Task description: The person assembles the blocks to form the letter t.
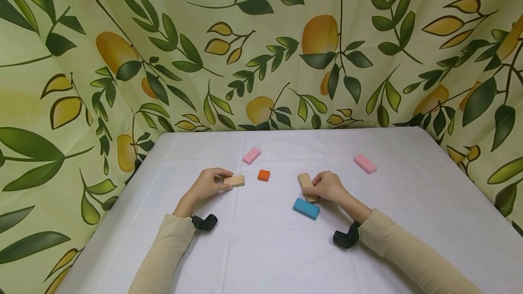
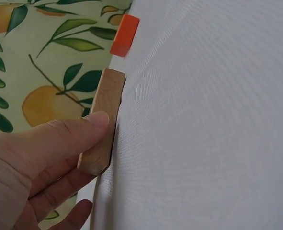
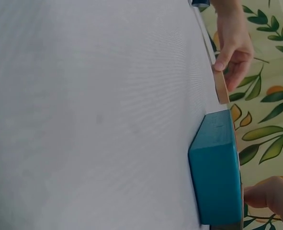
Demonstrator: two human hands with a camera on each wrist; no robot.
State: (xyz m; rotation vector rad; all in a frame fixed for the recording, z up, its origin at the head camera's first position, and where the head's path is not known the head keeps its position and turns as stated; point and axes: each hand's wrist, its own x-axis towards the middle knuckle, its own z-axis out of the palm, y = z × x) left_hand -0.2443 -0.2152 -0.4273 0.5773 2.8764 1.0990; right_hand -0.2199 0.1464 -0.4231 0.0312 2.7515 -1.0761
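Observation:
My left hand (image 1: 207,183) pinches a plain wooden block (image 1: 236,181) between thumb and fingers, left of the table's middle. In the left wrist view the thumb lies across the side of this block (image 2: 110,93), low at the tabletop. To the right, my right hand (image 1: 329,187) grips a second plain wooden block (image 1: 304,179) by its sides, its long side pointing away from me. Just in front of that block lies a blue block (image 1: 306,208). In the right wrist view the blue block (image 3: 217,177) hides most of the second wooden block.
A small orange block (image 1: 263,175) lies between the hands. Farther back are a pink block (image 1: 251,156) on the left and another pink block (image 1: 365,163) on the right. A white cloth covers the table (image 1: 261,248); a leaf-and-fruit patterned curtain (image 1: 261,76) stands behind and at both sides.

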